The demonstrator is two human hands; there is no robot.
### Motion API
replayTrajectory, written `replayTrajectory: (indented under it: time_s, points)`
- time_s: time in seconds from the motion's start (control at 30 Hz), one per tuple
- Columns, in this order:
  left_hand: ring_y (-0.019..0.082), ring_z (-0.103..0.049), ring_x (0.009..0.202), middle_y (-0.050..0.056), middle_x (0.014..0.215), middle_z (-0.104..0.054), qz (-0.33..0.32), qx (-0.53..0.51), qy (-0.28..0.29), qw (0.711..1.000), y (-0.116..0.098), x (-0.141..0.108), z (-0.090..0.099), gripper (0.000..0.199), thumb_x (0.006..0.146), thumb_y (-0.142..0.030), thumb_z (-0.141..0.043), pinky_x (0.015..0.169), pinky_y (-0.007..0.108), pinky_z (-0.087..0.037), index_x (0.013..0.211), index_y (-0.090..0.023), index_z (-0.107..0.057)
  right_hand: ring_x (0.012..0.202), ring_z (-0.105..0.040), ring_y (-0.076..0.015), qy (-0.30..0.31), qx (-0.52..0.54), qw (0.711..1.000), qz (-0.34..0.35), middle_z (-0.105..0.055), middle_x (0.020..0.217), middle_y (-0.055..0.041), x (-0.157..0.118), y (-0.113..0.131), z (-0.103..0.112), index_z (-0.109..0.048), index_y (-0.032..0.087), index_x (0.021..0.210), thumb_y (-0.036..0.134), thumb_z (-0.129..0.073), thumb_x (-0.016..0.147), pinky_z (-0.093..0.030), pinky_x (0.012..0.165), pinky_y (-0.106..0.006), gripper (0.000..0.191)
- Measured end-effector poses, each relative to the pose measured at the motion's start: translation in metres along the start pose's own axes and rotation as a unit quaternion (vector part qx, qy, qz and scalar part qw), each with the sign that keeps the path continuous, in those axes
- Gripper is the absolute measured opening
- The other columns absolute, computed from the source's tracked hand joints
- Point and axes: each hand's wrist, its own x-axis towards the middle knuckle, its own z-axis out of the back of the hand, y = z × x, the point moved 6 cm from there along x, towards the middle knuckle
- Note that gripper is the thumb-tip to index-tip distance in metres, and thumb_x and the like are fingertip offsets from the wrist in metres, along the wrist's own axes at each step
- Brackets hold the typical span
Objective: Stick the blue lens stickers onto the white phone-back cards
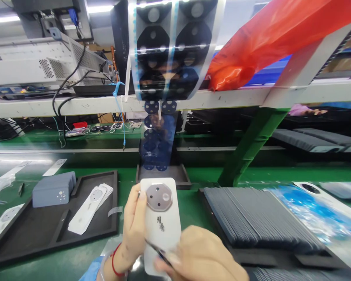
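A green bench (194, 208) spans the room, with a pale rail (93, 150) near its far edge and a white shelf (99, 105) above. Right of that edge's middle stands 1 post (253, 150), green below the shelf, white above. Beyond the shelf's left end, 2 ceiling lights (100, 9) glow.

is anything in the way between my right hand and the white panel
Nothing visible but the thin dark tool in your right hand, slanting over the lower panel; blur hides whether its tip touches. Your left hand holds the panel's left side.
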Motion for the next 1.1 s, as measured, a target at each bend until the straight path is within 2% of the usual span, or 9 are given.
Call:
replayTrajectory:
  time_s: [0.07,0.1,0.2,0.3,0.4,0.5,0.63,0.93,1.1]
  points:
    - [0.018,-0.064,0.080,0.004,0.090,-0.071,-0.004,0.012,-0.017,1.000,-0.002,0.004,0.002,0.031,0.102,-0.046,-0.050,0.074,0.027,-0.052,0.104,-0.020,-0.067,0.035,-0.051,-0.0111,-0.068,0.039,0.997,0.002,-0.063,0.048,0.0068,0.001,0.004,0.008,-0.071,0.032,0.076,0.037,-0.081,0.087,-0.043,0.037,-0.025,0.015]
    - [0.017,-0.064,0.079,0.003,0.091,-0.072,-0.009,0.015,-0.018,1.000,-0.003,0.004,0.002,0.030,0.102,-0.045,-0.049,0.073,0.026,-0.051,0.104,-0.021,-0.067,0.038,-0.051,-0.0108,-0.067,0.050,0.996,-0.015,-0.061,0.050,0.0062,0.005,0.003,0.009,-0.070,0.030,0.076,0.033,-0.081,0.086,-0.041,0.037,-0.024,0.016]
    - [0.017,-0.066,0.080,0.004,0.095,-0.074,-0.023,0.035,0.005,0.999,-0.006,-0.002,0.000,0.031,0.104,-0.043,-0.047,0.071,0.025,-0.051,0.109,-0.020,-0.067,0.047,-0.056,-0.0116,0.003,0.048,0.985,-0.165,-0.060,0.057,0.0041,0.019,-0.018,0.003,-0.066,0.024,0.069,0.027,-0.084,0.081,-0.046,0.043,-0.022,0.021]
    - [0.020,-0.071,0.090,0.007,0.105,-0.077,-0.034,0.038,0.039,0.998,-0.006,-0.011,-0.004,0.034,0.106,-0.041,-0.042,0.078,0.027,-0.054,0.117,-0.020,-0.067,0.049,-0.058,-0.0114,0.032,0.043,0.972,-0.230,-0.062,0.060,0.0037,0.026,-0.032,0.000,-0.067,0.022,0.067,0.030,-0.084,0.079,-0.049,0.045,-0.021,0.022]
    - [0.020,-0.073,0.097,0.005,0.108,-0.078,-0.056,0.023,0.058,0.996,-0.009,-0.016,-0.007,0.033,0.107,-0.037,-0.040,0.084,0.026,-0.056,0.121,-0.024,-0.067,0.049,-0.057,-0.0112,0.023,0.028,0.974,-0.224,-0.062,0.060,0.0039,0.026,-0.035,-0.002,-0.069,0.023,0.069,0.031,-0.085,0.078,-0.050,0.046,-0.020,0.020]
    - [0.017,-0.075,0.095,0.002,0.106,-0.080,-0.072,0.002,0.076,0.995,-0.011,-0.017,-0.011,0.033,0.108,-0.031,-0.038,0.084,0.022,-0.057,0.124,-0.027,-0.066,0.049,-0.058,-0.0101,0.014,0.019,0.978,-0.209,-0.063,0.060,0.0047,0.025,-0.034,-0.004,-0.069,0.023,0.070,0.030,-0.085,0.078,-0.050,0.046,-0.018,0.019]
    - [0.016,-0.075,0.093,0.002,0.108,-0.079,-0.085,-0.005,0.079,0.993,-0.016,-0.017,-0.013,0.034,0.108,-0.028,-0.036,0.082,0.022,-0.058,0.124,-0.026,-0.066,0.050,-0.058,-0.0090,0.009,0.011,0.980,-0.200,-0.064,0.060,0.0055,0.025,-0.036,-0.005,-0.070,0.024,0.070,0.029,-0.085,0.079,-0.051,0.048,-0.015,0.018]
    - [0.018,-0.075,0.099,0.003,0.113,-0.079,-0.054,0.017,0.105,0.993,-0.026,-0.018,-0.013,0.034,0.108,-0.029,-0.036,0.089,0.024,-0.058,0.125,-0.026,-0.065,0.049,-0.057,-0.0093,0.002,0.009,0.981,-0.191,-0.064,0.062,0.0053,0.023,-0.035,-0.004,-0.071,0.024,0.071,0.026,-0.085,0.079,-0.049,0.046,-0.017,0.016]
    - [0.017,-0.076,0.093,0.002,0.108,-0.080,-0.057,-0.002,0.087,0.995,-0.022,-0.017,-0.012,0.033,0.108,-0.031,-0.038,0.084,0.021,-0.058,0.124,-0.027,-0.066,0.050,-0.058,-0.0097,0.000,0.014,0.981,-0.191,-0.064,0.062,0.0049,0.022,-0.035,-0.003,-0.071,0.024,0.071,0.027,-0.086,0.078,-0.049,0.045,-0.017,0.017]
